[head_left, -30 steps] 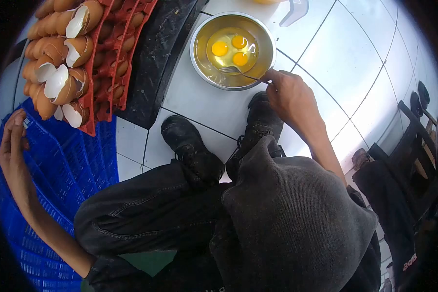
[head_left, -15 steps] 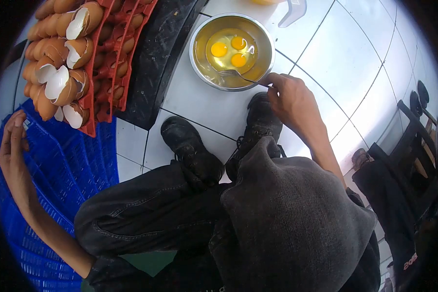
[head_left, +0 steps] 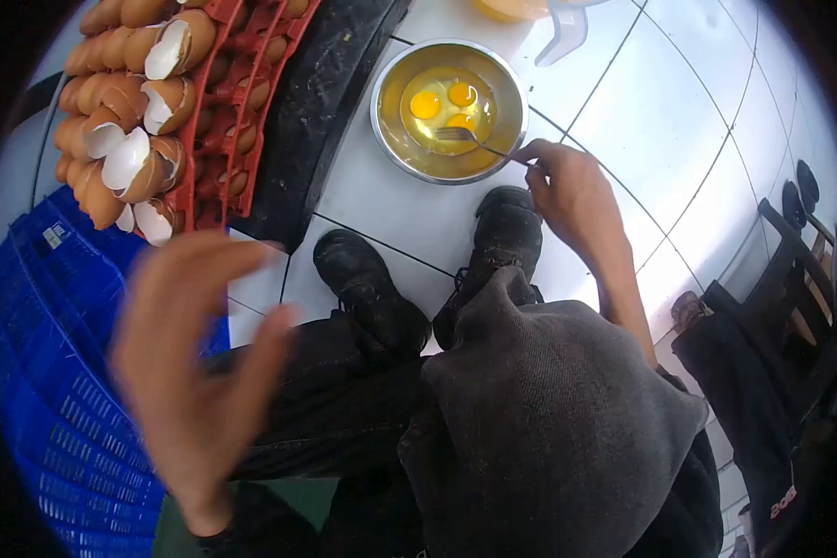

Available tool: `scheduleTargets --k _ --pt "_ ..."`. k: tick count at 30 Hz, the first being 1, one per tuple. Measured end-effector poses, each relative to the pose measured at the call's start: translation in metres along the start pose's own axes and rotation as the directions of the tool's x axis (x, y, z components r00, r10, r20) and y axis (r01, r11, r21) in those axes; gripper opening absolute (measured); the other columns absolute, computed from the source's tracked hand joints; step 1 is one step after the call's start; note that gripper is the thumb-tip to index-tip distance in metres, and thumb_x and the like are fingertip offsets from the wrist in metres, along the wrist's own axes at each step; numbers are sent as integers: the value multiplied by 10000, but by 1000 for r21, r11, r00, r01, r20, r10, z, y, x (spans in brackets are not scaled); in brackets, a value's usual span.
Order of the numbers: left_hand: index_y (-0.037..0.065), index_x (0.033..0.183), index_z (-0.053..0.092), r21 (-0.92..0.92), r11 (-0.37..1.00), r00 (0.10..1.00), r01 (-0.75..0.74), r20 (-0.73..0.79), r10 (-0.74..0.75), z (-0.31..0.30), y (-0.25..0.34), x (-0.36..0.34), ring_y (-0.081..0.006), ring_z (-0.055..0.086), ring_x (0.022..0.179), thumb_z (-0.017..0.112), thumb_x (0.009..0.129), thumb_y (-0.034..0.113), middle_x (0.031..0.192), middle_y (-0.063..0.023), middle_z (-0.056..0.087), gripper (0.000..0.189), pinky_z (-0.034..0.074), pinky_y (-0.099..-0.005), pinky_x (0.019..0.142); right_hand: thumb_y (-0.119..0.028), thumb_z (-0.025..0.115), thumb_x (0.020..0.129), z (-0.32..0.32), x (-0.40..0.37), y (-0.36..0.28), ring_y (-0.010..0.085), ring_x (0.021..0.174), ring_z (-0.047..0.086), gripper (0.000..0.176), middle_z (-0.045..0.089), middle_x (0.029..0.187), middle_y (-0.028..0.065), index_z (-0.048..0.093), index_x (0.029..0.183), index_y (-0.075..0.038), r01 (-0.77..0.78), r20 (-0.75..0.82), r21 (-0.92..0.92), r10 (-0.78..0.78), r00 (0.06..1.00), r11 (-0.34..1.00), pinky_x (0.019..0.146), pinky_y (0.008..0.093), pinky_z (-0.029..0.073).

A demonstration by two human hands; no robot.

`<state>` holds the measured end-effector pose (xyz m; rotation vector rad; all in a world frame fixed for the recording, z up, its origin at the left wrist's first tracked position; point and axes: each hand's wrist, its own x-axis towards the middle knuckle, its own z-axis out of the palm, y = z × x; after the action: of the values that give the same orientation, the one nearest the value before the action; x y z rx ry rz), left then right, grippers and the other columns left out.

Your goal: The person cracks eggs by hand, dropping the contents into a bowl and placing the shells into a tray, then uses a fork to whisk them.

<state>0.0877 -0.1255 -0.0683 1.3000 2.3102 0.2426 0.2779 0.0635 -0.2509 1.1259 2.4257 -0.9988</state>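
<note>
A metal bowl (head_left: 386,139) stands on the floor, with egg white and three yolks (head_left: 425,104) in it. My right hand (head_left: 575,191) pinches the handle of a fork (head_left: 455,134) at the bowl's near right side. The fork's tines lie over the nearest yolk and partly cover it. My left hand (head_left: 195,363) is raised over the blue crate and my leg, blurred by motion. Its thumb and fingers are apart, with nothing between them. Beyond it sit broken eggshells (head_left: 132,166) on stacked eggs beside red egg trays (head_left: 216,121).
A blue plastic crate (head_left: 65,372) stands at the left. Black boots (head_left: 353,270) rest on the tiles close to the bowl. A clear plastic jug handle (head_left: 562,37) shows at the top. Another person's dark trouser leg (head_left: 739,372) is at the right.
My left hand has left the blue crate's edge and come right, nearer to me. The fork has moved up and right in the bowl, from the egg white to the nearest yolk.
</note>
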Motion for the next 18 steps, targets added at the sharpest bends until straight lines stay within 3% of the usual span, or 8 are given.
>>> scheduleTargets --k 2,5,11,14,18 --pt "20 1096 605 -113 991 976 76 210 -51 29 6 4 -327 606 926 700 803 117 1063 -147 597 322 491 -393 772 -58 501 846 10 2 3 345 812 672 277 676 887 207 670 1064 -40 37 14 -35 -36 999 999 781 438 534" --pt "10 1117 583 -147 983 952 109 301 -61 56 13 1 -340 598 928 701 807 123 1039 -149 583 351 487 -413 777 -60 500 840 20 2 5 354 803 667 288 672 868 206 670 1073 -57 41 22 -44 -40 999 998 754 444 537" --pt "-10 1099 576 -227 962 945 151 318 -74 67 4 -8 -352 596 917 686 823 126 1031 -155 574 327 483 -417 777 -70 516 834 18 4 5 366 830 645 268 671 895 208 668 1054 -53 14 24 -33 -13 1000 999 804 439 510" --pt "-10 1087 577 -236 960 947 151 311 -73 68 4 -7 -355 595 909 682 827 128 1019 -154 572 313 482 -418 771 -67 492 843 18 3 7 367 777 658 307 661 867 199 652 1106 -79 69 5 -60 -68 998 996 724 459 535" --pt "-7 1078 580 -230 962 944 147 324 -67 70 6 -6 -351 596 900 680 828 125 1001 -149 569 300 481 -418 766 -67 492 843 20 3 8 371 775 657 308 661 863 200 651 1106 -78 80 -3 -77 -81 997 994 727 462 535"
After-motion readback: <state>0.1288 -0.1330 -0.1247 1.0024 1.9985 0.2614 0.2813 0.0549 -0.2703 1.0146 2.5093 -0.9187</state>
